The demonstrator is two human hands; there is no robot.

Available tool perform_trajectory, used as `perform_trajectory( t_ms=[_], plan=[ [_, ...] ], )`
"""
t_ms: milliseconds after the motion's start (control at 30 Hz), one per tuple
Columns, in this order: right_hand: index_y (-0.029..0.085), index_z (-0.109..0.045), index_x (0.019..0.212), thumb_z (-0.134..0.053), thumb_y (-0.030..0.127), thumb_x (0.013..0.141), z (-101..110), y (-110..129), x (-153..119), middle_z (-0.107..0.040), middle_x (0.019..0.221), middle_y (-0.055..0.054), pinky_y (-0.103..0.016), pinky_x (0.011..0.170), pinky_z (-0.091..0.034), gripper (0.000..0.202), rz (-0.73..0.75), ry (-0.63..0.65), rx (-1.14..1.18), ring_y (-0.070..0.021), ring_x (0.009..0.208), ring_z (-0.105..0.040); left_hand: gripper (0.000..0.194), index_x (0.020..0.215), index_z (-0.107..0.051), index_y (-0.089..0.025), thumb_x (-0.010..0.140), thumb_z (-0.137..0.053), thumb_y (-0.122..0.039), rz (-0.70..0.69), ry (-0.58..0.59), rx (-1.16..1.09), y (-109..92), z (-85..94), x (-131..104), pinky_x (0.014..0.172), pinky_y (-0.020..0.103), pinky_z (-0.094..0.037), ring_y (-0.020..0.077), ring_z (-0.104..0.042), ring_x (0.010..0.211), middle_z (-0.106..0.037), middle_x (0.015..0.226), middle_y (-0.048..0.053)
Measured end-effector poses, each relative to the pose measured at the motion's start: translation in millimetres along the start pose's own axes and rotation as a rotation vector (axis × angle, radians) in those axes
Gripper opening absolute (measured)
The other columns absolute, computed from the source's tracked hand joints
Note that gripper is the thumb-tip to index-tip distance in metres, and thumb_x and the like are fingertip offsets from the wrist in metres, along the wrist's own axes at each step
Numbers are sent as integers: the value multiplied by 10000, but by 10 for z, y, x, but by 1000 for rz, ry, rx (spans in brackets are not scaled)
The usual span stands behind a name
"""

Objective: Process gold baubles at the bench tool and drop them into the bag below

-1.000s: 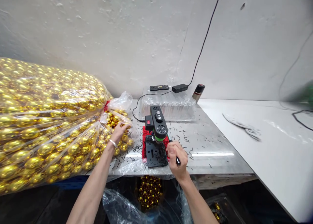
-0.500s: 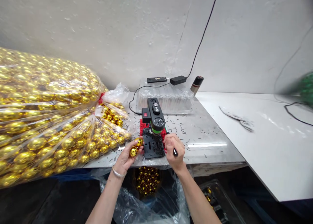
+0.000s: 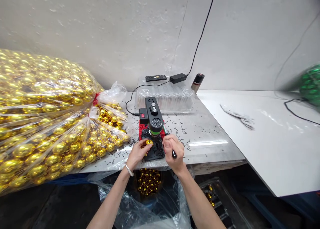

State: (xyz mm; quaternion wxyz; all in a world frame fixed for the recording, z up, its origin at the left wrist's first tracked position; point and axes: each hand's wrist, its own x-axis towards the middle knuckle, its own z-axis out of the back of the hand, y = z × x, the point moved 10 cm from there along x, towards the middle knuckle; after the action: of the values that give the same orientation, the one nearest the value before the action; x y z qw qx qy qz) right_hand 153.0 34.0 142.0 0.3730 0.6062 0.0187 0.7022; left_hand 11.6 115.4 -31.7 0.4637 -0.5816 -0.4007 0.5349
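Left hand [image 3: 137, 152]: pinched around a gold bauble [image 3: 149, 142]
Right hand [image 3: 174, 151]: fist wrapped around black lever grip [image 3: 174, 154]

Shiny gold on the balls [image 3: 27, 149] at nine o'clock, under a see-through bag [image 3: 113, 93] with a red tie [image 3: 96, 99]. Gold with small dark marks on the ball [image 3: 149, 142] in the left hand [image 3: 137, 154]. Mostly black on the machine [image 3: 153, 115] at the clock's centre, with a red switch [image 3: 142, 115] and a green ring [image 3: 155, 133]; black too on the handle [image 3: 174, 154] in the right hand [image 3: 173, 152]. Bright red on the mat [image 3: 141, 125] beneath. Silver-grey on the tabletop [image 3: 210, 129], flecked with black shreds [image 3: 178, 125]. Greyish white on the glove [image 3: 236, 115] at three o'clock, vivid green on the bundle [image 3: 311, 84] farther out.
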Motion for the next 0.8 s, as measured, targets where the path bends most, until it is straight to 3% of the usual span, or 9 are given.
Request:
perform_trajectory(
  t_ms=[167, 300, 467, 800],
  plan=[
    [193, -469, 699, -392, 69, 881, -16, 9, 5, -520, 639, -17, -261, 561, -408, 234, 11, 22, 5, -127, 643, -518, 378, 1073, -661, -150, 773, -621, -377, -254, -9, 545, -246, -74, -1, 780, 331, -487, 216, -647, 824, -717, 912, 78],
    [196, -474, 695, -389, 79, 880, -5, 11, 6, -523, 622, -19, -268, 567, -415, 234, 18, 13, 11, -139, 657, -530, 321, 1087, -647, -156, 818, -580, -318, -416, 9, 829, -374, -198, -53, 807, 346, -487, 246, -652, 908, -693, 1013, 121],
    [197, -486, 691, -388, 93, 880, -7, -13, -11, -533, 620, -21, -272, 573, -426, 237, 3, 23, 10, -143, 658, -538, 288, 1069, -642, -167, 851, -562, -337, -452, 34, 970, -368, -294, -31, 795, 325, -488, 239, -649, 900, -676, 1000, 104],
    [202, -455, 687, -359, 128, 908, -55, -99, -186, -510, 656, -19, -270, 571, -433, 252, 34, 35, 7, -132, 664, -517, 302, 1076, -651, -185, 869, -555, -383, -443, -2, 1008, -364, -301, -29, 750, 305, -489, 239, -653, 885, -665, 1036, 97]
  ],
)
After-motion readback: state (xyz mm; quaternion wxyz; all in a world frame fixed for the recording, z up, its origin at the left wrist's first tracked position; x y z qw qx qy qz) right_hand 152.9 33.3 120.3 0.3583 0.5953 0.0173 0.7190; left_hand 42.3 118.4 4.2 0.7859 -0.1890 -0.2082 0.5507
